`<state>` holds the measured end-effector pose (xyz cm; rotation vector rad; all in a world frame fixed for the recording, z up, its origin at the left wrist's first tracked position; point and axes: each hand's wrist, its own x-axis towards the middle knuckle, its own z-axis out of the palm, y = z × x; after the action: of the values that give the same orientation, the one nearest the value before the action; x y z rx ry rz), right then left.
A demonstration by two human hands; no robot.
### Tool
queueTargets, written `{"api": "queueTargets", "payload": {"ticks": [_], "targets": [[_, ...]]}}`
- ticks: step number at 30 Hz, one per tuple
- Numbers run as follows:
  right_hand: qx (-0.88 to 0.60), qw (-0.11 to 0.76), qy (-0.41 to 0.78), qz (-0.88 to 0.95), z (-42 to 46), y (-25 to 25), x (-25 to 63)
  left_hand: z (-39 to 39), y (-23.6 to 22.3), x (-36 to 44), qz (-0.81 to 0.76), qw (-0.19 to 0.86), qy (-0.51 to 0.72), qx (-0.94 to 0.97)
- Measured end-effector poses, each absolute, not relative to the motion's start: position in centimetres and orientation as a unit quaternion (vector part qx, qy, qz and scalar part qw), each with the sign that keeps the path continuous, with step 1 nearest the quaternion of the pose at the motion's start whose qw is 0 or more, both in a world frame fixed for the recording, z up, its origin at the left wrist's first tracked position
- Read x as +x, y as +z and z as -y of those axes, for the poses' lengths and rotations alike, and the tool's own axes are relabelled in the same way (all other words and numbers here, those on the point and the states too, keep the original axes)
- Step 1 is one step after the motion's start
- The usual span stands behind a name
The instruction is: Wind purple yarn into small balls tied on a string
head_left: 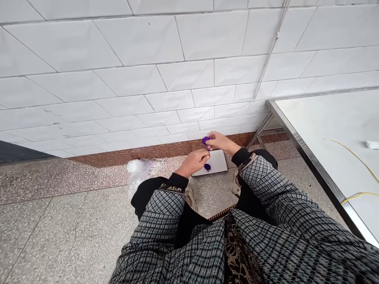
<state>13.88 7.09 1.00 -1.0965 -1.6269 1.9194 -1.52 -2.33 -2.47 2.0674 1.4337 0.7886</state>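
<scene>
My right hand (220,142) is closed around a small fuzzy purple ball (205,139) that looks like yarn. Just below and to the left, my left hand (195,162) is closed with its fingertips pinched on what appears to be a thin purple strand running down from the ball. A second purple yarn piece (207,167) shows under the hands, over a flat white tray or box lid (219,163). Whether that piece rests on the tray or hangs above it, I cannot tell.
A clear plastic bag (136,173) with white cords (158,165) lies on the speckled floor (89,228), left of my knees. White wall tiles (207,35) rise in front. On the right stands a metal-edged table (331,118) with a yellow cord (359,157) on it.
</scene>
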Motion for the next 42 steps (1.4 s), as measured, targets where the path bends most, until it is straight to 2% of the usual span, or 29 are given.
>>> {"api": "queueTargets", "payload": {"ticks": [2,4,6,11,15,18,21,27,34,37,39,42], "targets": [[-0.388,0.073,0.612,0.685,-7.1,0.7,14.4,2.2,-2.1,-1.9,-0.533,0.230,0.324,0.747],[-0.319,-0.028,0.611,0.724,-7.2,0.7,15.0,2.0,-1.8,-2.5,-0.542,0.230,0.347,0.730],[-0.247,-0.034,0.683,0.687,-7.3,0.9,15.7,1.8,-1.8,-3.1,-0.558,0.251,0.351,0.709],[-0.202,0.148,0.832,0.495,-8.3,1.1,16.5,1.6,-1.9,-2.7,-0.569,0.366,0.344,0.651],[-0.177,0.239,0.856,0.422,-8.5,1.0,16.2,1.6,-1.7,-1.8,-0.543,0.470,0.367,0.591],[-0.179,0.302,0.849,0.394,-8.7,1.2,16.1,1.2,-2.2,-1.6,-0.553,0.500,0.403,0.530],[-0.188,0.367,0.828,0.380,-8.9,1.6,16.3,0.6,-3.1,-1.8,-0.607,0.469,0.429,0.477],[-0.195,0.465,0.771,0.390,-9.3,2.1,16.9,-0.1,-4.1,-2.8,-0.707,0.317,0.431,0.463],[-0.167,0.555,0.710,0.400,-9.9,2.4,17.6,0.3,-3.8,-4.0,-0.821,0.210,0.217,0.484],[-0.150,0.519,0.736,0.407,-9.6,2.3,17.2,0.4,-3.9,-3.8,-0.821,0.176,0.153,0.521],[-0.179,0.426,0.773,0.435,-9.0,1.8,16.6,0.3,-4.0,-3.3,-0.776,0.197,0.236,0.551],[-0.247,0.248,0.806,0.477,-7.8,0.9,15.3,-0.1,-4.0,-2.0,-0.622,0.343,0.439,0.551]]}}
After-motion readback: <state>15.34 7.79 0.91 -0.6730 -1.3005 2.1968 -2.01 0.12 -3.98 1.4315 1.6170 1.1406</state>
